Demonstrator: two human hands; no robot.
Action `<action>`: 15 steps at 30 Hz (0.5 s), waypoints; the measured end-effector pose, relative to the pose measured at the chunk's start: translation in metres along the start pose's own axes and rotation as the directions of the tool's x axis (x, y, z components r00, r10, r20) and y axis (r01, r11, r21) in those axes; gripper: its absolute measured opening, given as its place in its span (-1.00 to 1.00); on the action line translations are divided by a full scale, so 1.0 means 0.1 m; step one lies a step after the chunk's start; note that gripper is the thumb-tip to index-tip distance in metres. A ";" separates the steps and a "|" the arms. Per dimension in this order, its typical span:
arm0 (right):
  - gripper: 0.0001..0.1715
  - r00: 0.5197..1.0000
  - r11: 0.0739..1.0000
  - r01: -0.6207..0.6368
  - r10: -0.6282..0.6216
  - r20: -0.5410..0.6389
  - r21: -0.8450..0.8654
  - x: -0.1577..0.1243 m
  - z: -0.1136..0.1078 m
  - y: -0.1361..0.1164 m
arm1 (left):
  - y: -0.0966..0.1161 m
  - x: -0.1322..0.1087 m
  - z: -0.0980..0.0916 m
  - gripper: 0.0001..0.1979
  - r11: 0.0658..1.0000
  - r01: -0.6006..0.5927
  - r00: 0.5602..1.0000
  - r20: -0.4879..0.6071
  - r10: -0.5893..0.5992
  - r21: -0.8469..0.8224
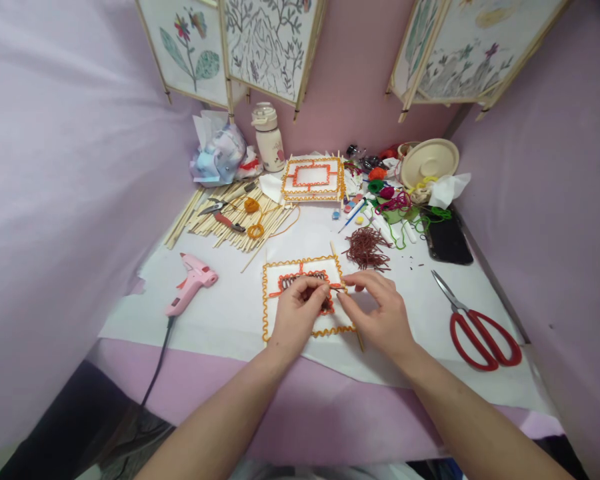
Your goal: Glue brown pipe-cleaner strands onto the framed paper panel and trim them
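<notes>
My left hand rests on a small stick frame edged with wavy orange-yellow cord, its fingertips pinched over dark brown coils inside a red-orange border. My right hand sits at the frame's right side, thumb and forefinger pinched on a thin brown strand. A wooden stick juts from under the frame near that hand. Just above it lies a loose pile of brown strands. Part of the frame's middle is hidden by my fingers.
A pink glue gun lies left on white paper; red-handled scissors lie right. Behind are a finished cord frame, bundled sticks, pliers, a bottle, yarn and a dark phone.
</notes>
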State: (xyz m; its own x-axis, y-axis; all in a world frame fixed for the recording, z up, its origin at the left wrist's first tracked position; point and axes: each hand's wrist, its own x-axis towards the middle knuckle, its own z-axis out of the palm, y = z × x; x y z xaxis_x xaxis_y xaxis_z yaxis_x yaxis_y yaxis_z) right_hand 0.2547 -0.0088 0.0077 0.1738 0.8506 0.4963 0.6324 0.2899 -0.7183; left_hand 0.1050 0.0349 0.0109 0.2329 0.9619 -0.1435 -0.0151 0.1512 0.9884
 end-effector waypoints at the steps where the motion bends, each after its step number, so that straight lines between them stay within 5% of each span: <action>1: -0.78 0.997 0.995 0.068 -0.070 -0.029 -0.079 0.00 0.00 0.00 | 0.02 0.00 0.00 -0.84 1.000 -0.002 1.000 -0.015 0.003 0.021; 6: -0.71 0.952 0.905 0.291 -0.305 0.001 -0.311 -0.02 0.02 -0.04 | 0.08 -0.02 0.00 -0.84 0.998 0.015 1.000 -0.018 -0.014 0.060; 12: -0.93 0.946 0.881 0.319 -0.319 0.059 -0.349 0.00 0.02 -0.02 | 0.03 0.00 0.01 -0.83 0.997 0.073 0.997 -0.001 -0.073 -0.004; 15: -0.88 0.947 0.890 0.319 -0.317 0.061 -0.325 0.00 0.02 -0.01 | 0.02 0.00 0.02 -0.82 0.997 0.081 0.997 0.008 -0.082 0.010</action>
State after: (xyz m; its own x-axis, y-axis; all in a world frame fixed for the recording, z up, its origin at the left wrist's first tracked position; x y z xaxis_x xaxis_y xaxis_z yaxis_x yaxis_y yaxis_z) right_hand 0.2530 -0.0081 0.0074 -0.0817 0.7400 0.6676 0.8639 0.3866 -0.3228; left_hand 0.1069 0.0345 0.0126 0.2411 0.9445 -0.2232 0.0135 0.2267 0.9739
